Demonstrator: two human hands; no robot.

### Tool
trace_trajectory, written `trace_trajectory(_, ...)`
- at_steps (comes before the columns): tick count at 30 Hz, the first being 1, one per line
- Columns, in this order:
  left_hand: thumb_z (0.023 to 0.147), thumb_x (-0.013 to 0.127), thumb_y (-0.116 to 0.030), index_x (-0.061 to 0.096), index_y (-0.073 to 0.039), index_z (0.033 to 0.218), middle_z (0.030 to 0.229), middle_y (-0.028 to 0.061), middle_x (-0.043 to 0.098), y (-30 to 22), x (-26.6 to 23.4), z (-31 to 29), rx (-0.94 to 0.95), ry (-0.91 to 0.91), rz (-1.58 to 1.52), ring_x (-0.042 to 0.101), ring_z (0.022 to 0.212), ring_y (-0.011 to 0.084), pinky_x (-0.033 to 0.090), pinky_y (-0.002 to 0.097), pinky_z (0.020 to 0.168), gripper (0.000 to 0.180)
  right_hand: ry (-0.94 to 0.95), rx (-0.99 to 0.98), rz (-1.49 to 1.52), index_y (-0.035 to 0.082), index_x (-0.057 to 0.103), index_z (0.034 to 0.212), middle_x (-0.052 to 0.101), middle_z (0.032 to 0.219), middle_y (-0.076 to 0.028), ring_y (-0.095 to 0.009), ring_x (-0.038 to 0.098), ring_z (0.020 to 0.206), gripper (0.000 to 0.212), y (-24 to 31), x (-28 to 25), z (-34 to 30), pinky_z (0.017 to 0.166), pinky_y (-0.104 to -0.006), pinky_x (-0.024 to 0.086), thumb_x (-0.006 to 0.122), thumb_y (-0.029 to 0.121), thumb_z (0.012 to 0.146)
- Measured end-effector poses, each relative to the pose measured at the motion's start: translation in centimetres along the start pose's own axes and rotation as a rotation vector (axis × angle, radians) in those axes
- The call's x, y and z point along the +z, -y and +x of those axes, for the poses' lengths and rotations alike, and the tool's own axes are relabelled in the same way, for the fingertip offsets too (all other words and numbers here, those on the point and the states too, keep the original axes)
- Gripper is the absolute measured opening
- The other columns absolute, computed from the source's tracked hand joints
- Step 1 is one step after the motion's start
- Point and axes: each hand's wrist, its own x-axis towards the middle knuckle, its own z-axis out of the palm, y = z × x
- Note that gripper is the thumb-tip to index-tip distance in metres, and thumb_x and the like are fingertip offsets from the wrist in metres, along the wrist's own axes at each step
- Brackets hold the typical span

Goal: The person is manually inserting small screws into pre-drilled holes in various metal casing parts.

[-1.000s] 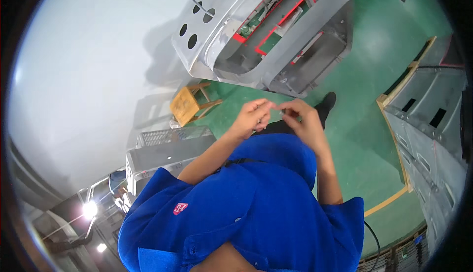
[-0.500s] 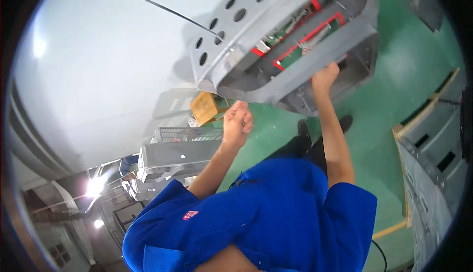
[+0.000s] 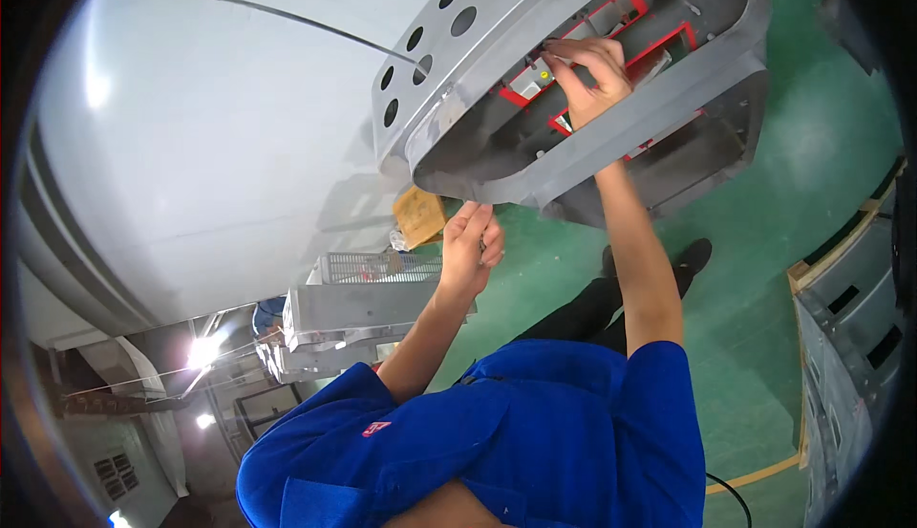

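Observation:
A large grey panel (image 3: 611, 112) with a long frame-like opening stands in front of me. Inside it are rectangular cut-outs with red edging (image 3: 630, 12). My left hand (image 3: 475, 246) is closed at the lower left rim, thumb and fingertips against the edge. Under the panel's near bar passes my right forearm, so my right hand (image 3: 592, 74) comes up inside the opening. Its thumb and index fingertip meet at the inner far edge, by a red-edged cut-out. What they pinch is too small to make out.
A big white curved surface (image 3: 229, 146) fills the left, with a dark thin rod (image 3: 258, 10) before it. Below are a yellow stool-like object (image 3: 418, 217) and grey parts (image 3: 358, 313). More grey panels (image 3: 850, 308) lean at the right beyond the green floor (image 3: 745, 318).
My right hand has gone from the near bar's outer side up into the opening, fingertips at its far inner edge. My left hand stays at the rim. The whole view has shifted slightly.

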Motion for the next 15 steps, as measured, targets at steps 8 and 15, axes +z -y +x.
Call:
trace_trajectory(8, 0.095, 0.044, -0.017, 0.041, -0.011, 0.074, 0.057, -0.0021, 0.036, 0.1, -0.1, 0.0, 0.020, 0.011, 0.000, 0.030, 0.040, 0.0056, 0.021, 0.0192, 0.034, 0.021, 0.011, -0.203, -0.125, 0.007, 0.066, 0.075, 0.066, 0.081, 0.000, -0.020, 0.056, 0.084, 0.014, -1.5, 0.7, 0.1, 0.076, -0.0327, 0.041, 0.070, 0.000, 0.064)
trace_trajectory(15, 0.094, 0.045, -0.016, 0.040, -0.010, 0.069, 0.056, -0.0013, 0.037, 0.0, -0.1, 0.2, 0.024, -0.027, -0.009, 0.030, 0.039, 0.0059, 0.021, 0.0197, 0.033, 0.026, 0.018, -0.396, -0.161, 0.007, 0.064, 0.071, 0.064, 0.076, -0.001, -0.020, 0.057, 0.081, 0.016, -2.4, 0.7, 0.8, 0.073, -0.0347, 0.041, 0.070, 0.001, 0.058)
